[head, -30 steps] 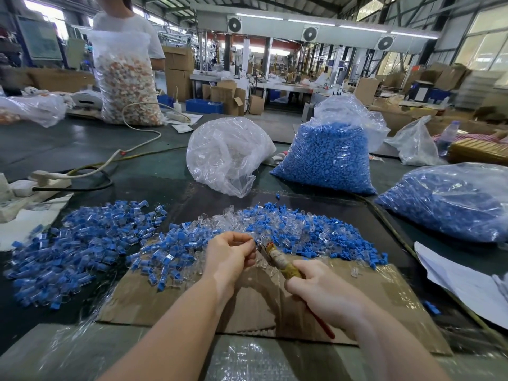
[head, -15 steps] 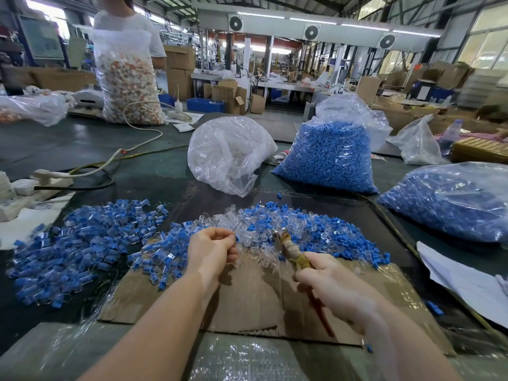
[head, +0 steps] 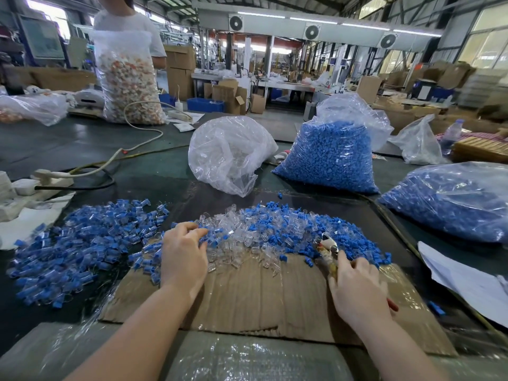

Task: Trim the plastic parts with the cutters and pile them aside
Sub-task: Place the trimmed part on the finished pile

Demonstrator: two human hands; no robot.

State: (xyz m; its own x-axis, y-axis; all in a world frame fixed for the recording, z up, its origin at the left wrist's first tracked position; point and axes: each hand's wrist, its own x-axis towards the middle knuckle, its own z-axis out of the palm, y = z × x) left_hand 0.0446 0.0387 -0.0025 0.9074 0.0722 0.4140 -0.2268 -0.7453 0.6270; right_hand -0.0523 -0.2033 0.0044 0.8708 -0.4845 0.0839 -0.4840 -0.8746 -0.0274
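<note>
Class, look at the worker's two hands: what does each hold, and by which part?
The right hand grips the cutters by the handles, the blades pointing into the pile of plastic parts. The left hand reaches into that pile; whether it holds a part cannot be told.

We stand in a factory hall under a long grey duct (head: 316, 26) with round fans. Below it run far workbenches (head: 247, 81) and stacked cardboard boxes (head: 180, 68); right of it, tall windows (head: 489, 42) let in daylight.
</note>
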